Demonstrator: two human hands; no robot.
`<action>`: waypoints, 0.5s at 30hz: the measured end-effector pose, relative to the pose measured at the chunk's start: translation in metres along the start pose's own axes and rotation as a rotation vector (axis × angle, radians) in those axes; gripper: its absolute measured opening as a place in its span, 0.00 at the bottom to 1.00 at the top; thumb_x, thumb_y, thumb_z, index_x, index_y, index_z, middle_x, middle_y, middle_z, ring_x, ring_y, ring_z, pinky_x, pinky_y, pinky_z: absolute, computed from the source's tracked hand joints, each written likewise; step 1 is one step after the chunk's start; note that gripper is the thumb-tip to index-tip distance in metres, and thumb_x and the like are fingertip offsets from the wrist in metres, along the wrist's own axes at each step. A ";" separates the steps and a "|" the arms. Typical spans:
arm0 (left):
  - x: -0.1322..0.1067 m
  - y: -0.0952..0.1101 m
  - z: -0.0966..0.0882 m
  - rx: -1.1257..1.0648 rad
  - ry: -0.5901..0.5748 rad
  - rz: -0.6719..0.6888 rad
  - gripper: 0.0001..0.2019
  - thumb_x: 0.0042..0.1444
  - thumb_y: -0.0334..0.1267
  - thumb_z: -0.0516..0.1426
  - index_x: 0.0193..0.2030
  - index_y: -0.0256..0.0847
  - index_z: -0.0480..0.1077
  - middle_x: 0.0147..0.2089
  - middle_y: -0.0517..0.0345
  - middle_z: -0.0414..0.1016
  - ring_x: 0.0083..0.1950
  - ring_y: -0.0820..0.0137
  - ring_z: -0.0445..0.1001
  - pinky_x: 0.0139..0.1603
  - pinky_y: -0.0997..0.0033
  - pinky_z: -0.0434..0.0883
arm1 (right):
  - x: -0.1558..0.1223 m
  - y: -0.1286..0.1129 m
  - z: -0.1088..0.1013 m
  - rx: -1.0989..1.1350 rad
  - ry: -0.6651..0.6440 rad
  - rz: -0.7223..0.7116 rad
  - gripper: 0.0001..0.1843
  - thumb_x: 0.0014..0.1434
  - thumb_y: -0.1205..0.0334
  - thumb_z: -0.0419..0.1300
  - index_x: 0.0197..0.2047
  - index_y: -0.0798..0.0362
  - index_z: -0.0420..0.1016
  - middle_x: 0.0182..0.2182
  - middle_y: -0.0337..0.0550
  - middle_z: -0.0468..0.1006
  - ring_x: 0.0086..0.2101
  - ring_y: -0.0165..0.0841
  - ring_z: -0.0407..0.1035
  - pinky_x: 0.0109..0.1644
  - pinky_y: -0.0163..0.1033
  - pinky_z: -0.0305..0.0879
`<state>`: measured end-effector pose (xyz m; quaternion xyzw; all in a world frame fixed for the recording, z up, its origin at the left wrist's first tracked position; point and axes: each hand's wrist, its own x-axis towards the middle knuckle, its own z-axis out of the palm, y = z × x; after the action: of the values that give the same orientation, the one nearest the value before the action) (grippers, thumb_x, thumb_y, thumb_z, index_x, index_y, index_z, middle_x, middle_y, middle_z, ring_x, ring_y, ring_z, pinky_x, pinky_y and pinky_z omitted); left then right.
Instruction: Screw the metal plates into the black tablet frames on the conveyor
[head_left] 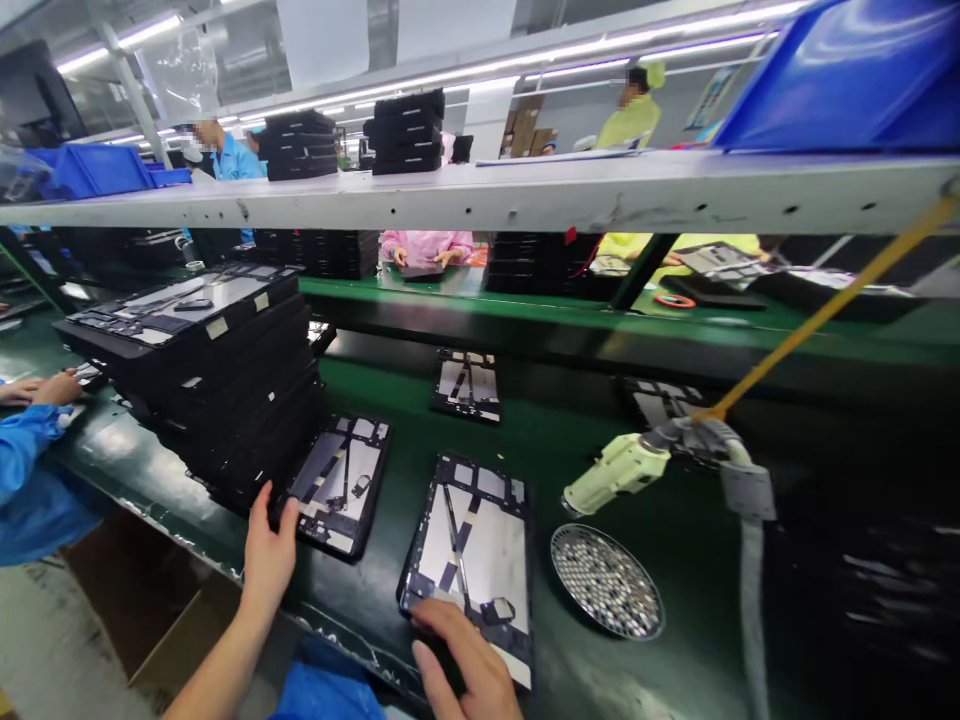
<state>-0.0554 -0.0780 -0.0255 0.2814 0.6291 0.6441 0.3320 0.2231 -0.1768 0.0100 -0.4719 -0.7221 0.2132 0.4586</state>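
Note:
My left hand (271, 552) is open, thumb and forefinger apart, at the near left corner of an opened tablet (337, 485) beside a tall stack. Whether it touches the tablet or the stack, I cannot tell. The tablet's inside faces up, showing a silver plate, dark strips and a cable. My right hand (469, 660) lies over the near left corner of a second opened tablet (480, 545), forefinger on its edge and thumb apart from it. Part of this tablet's near end is hidden under the hand.
A tall stack of black tablets (225, 400) stands at left. Another opened tablet (466, 383) lies farther back. At right are a round dish of small metallic pieces (607, 580) and a hanging pale green tool (619, 472). A shelf (450, 205) crosses above. A co-worker's blue sleeve (30, 450) is at left.

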 end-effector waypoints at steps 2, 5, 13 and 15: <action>-0.024 -0.001 -0.003 0.081 -0.172 0.200 0.23 0.50 0.35 0.72 0.54 0.48 0.78 0.68 0.50 0.71 0.77 0.54 0.58 0.79 0.57 0.54 | 0.003 -0.006 0.006 0.017 -0.012 -0.010 0.14 0.69 0.54 0.59 0.49 0.48 0.82 0.44 0.49 0.86 0.44 0.39 0.83 0.51 0.37 0.81; -0.044 -0.005 0.002 0.351 -0.704 0.541 0.15 0.57 0.35 0.67 0.52 0.48 0.81 0.63 0.49 0.77 0.75 0.51 0.64 0.81 0.42 0.46 | 0.002 -0.010 0.003 0.030 0.027 -0.038 0.12 0.68 0.60 0.59 0.50 0.50 0.81 0.45 0.50 0.86 0.45 0.38 0.83 0.52 0.37 0.81; -0.013 -0.019 0.033 0.993 -0.778 1.181 0.19 0.69 0.26 0.50 0.60 0.42 0.75 0.67 0.51 0.74 0.74 0.54 0.65 0.75 0.33 0.59 | -0.022 0.019 -0.045 -0.142 0.347 0.035 0.08 0.67 0.63 0.61 0.44 0.49 0.83 0.39 0.45 0.86 0.40 0.36 0.84 0.50 0.34 0.81; -0.007 -0.020 0.033 1.017 -0.722 1.230 0.19 0.68 0.25 0.51 0.59 0.42 0.75 0.67 0.50 0.75 0.73 0.55 0.67 0.75 0.36 0.60 | -0.031 0.028 -0.050 -0.162 0.366 0.051 0.07 0.67 0.62 0.61 0.43 0.49 0.83 0.38 0.45 0.86 0.38 0.36 0.84 0.48 0.33 0.81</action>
<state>-0.0238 -0.0625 -0.0431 0.8715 0.4332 0.2218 -0.0610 0.2841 -0.1972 -0.0011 -0.5564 -0.6293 0.0769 0.5371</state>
